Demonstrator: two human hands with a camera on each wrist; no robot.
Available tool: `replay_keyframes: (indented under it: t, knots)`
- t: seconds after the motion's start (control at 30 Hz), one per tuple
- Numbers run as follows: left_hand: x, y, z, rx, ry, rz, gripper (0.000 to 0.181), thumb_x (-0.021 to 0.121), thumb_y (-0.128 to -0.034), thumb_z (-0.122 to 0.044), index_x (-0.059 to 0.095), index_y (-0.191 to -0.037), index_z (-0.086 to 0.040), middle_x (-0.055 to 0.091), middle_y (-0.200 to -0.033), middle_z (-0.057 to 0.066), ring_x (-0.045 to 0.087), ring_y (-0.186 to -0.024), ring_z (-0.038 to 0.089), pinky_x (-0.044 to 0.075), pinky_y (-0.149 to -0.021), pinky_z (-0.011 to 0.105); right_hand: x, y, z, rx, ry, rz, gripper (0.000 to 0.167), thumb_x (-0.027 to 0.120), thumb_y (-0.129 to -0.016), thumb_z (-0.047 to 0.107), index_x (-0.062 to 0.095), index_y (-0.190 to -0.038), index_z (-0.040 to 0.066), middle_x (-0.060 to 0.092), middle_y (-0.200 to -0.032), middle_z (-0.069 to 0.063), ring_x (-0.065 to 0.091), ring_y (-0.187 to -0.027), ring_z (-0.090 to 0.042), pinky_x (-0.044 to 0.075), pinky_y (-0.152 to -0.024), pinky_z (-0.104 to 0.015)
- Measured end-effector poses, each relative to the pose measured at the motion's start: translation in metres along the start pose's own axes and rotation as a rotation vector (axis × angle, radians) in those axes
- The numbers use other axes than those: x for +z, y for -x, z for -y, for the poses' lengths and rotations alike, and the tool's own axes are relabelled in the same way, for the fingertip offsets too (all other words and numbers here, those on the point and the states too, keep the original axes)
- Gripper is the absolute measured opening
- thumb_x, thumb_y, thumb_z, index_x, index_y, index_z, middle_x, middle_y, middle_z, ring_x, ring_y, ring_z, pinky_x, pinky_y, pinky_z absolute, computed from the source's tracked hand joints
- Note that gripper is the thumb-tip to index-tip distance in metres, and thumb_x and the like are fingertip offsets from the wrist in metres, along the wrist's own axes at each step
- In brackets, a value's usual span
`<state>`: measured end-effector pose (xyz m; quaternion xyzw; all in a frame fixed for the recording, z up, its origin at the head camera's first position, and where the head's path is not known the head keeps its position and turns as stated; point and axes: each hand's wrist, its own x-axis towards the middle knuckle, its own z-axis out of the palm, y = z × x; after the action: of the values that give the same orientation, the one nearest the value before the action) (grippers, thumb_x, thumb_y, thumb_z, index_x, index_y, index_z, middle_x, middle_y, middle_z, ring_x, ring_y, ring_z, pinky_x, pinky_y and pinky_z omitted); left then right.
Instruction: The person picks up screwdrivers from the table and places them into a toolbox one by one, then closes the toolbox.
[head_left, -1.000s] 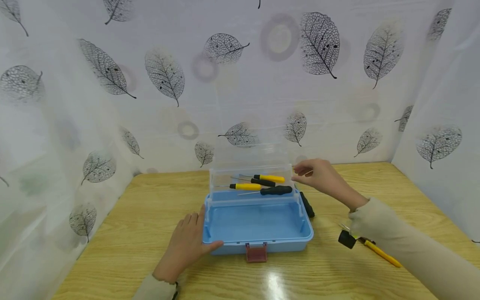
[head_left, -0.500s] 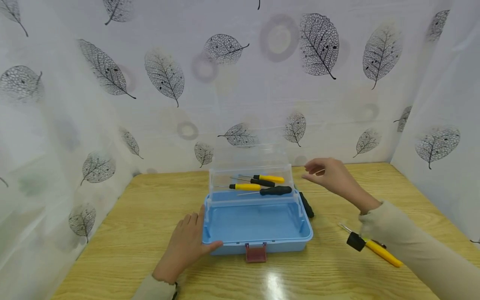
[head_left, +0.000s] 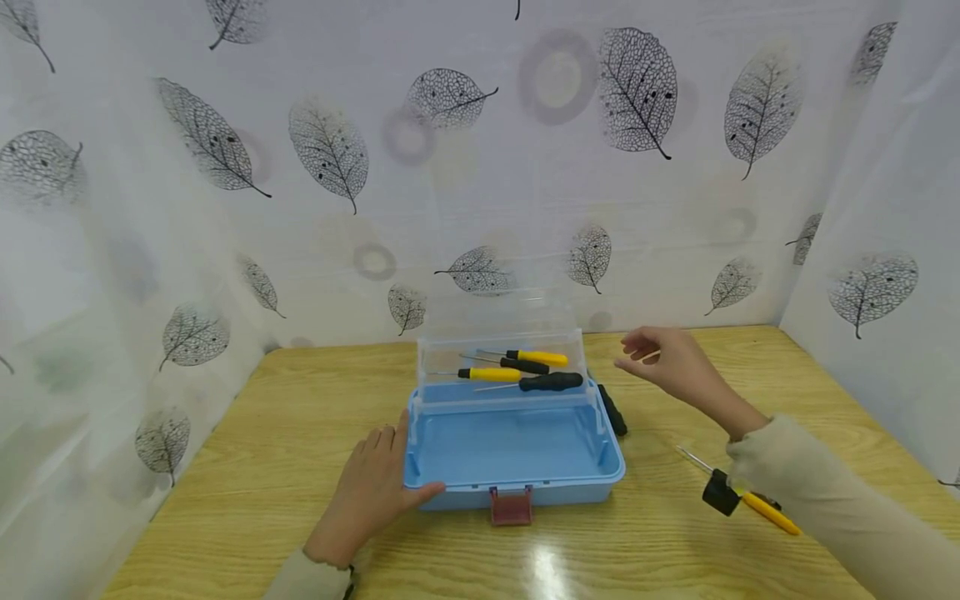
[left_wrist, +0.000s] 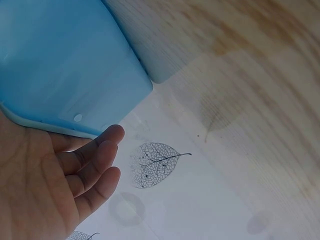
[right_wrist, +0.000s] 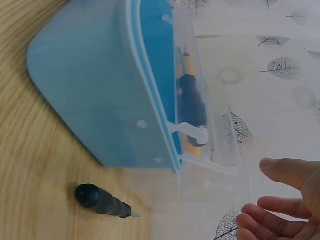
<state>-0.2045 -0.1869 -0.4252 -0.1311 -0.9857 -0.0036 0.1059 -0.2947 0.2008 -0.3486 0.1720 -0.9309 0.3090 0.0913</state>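
Observation:
A blue toolbox (head_left: 517,495) stands on the table with its clear lid raised at the back. Its clear tray (head_left: 450,402) holds several screwdrivers, among them a black-handled one (head_left: 552,382) and a yellow-handled one (head_left: 495,375). My left hand (head_left: 371,487) rests against the box's left side, thumb at the front rim; in the left wrist view the fingers (left_wrist: 97,175) lie loosely bent beside the blue wall. My right hand (head_left: 678,367) hovers right of the tray, holding nothing, fingers relaxed. In the right wrist view it (right_wrist: 285,200) is apart from the box (right_wrist: 95,90).
A black-handled screwdriver (head_left: 612,411) lies on the table beside the box's right side. Further right, a black block (head_left: 721,492) and a yellow-handled tool (head_left: 772,513) lie partly under my right sleeve. A leaf-patterned curtain (head_left: 480,183) stands behind the table.
My right hand has moved away from the tray's right end, to the right and slightly down. The left hand and the toolbox have stayed where they were.

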Motion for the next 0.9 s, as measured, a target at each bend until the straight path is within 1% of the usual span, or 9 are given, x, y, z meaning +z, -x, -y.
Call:
replay_keyframes:
  t: [0.1,0.23,0.43,0.53,0.67,0.9]
  knots:
    - [0.000,0.000,0.000,0.005,-0.003,-0.007,0.109,0.061,-0.0698,-0.072,0.035,-0.141,0.005,0.059,-0.111,0.018,0.057,-0.101,0.029,0.050,-0.083,0.042,0.004,0.001,-0.006,0.001,-0.009,0.000,0.033,0.069,-0.085,0.017,0.062,-0.107,-0.006,0.065,-0.102,-0.023,0.065,-0.089,-0.031,0.055,-0.077,-0.041]
    - [0.000,0.001,0.000,0.010,-0.001,-0.014,0.108,0.062,-0.0698,-0.072,0.035,-0.141,0.006,0.059,-0.110,0.018,0.058,-0.101,0.029,0.050,-0.082,0.042,0.010,0.002,-0.012,0.022,-0.019,0.016,0.035,0.068,-0.086,0.018,0.061,-0.110,-0.006,0.065,-0.103,-0.023,0.065,-0.090,-0.032,0.055,-0.078,-0.041]
    - [0.000,0.000,0.000,0.006,0.009,-0.005,0.108,0.061,-0.0703,-0.071,0.034,-0.141,0.006,0.059,-0.112,0.019,0.057,-0.102,0.030,0.050,-0.084,0.042,0.018,0.004,-0.018,0.051,-0.029,0.038,0.038,0.068,-0.087,0.020,0.060,-0.113,-0.006,0.065,-0.103,-0.022,0.066,-0.089,-0.032,0.055,-0.075,-0.040]
    - [0.000,0.000,0.000,0.004,0.014,-0.004,0.108,0.061,-0.0704,-0.072,0.034,-0.141,0.005,0.059,-0.112,0.019,0.057,-0.102,0.030,0.050,-0.084,0.042,0.021,0.004,-0.019,0.055,-0.047,0.038,0.038,0.068,-0.087,0.020,0.060,-0.114,-0.006,0.065,-0.103,-0.022,0.066,-0.089,-0.032,0.055,-0.075,-0.040]
    - [0.001,0.000,0.001,0.011,0.010,-0.018,0.108,0.060,-0.0704,-0.072,0.035,-0.141,0.005,0.059,-0.111,0.019,0.058,-0.101,0.030,0.050,-0.082,0.042,0.026,0.005,-0.024,0.065,-0.081,0.038,0.039,0.068,-0.086,0.019,0.059,-0.115,-0.007,0.065,-0.104,-0.023,0.066,-0.091,-0.033,0.055,-0.075,-0.040]
    - [0.002,0.001,0.002,0.024,0.006,-0.036,0.108,0.060,-0.0703,-0.073,0.036,-0.140,0.006,0.060,-0.110,0.018,0.058,-0.099,0.029,0.051,-0.081,0.041,0.035,0.007,-0.034,0.119,-0.148,0.048,0.044,0.068,-0.086,0.022,0.058,-0.118,-0.006,0.065,-0.109,-0.023,0.064,-0.096,-0.033,0.055,-0.075,-0.039]
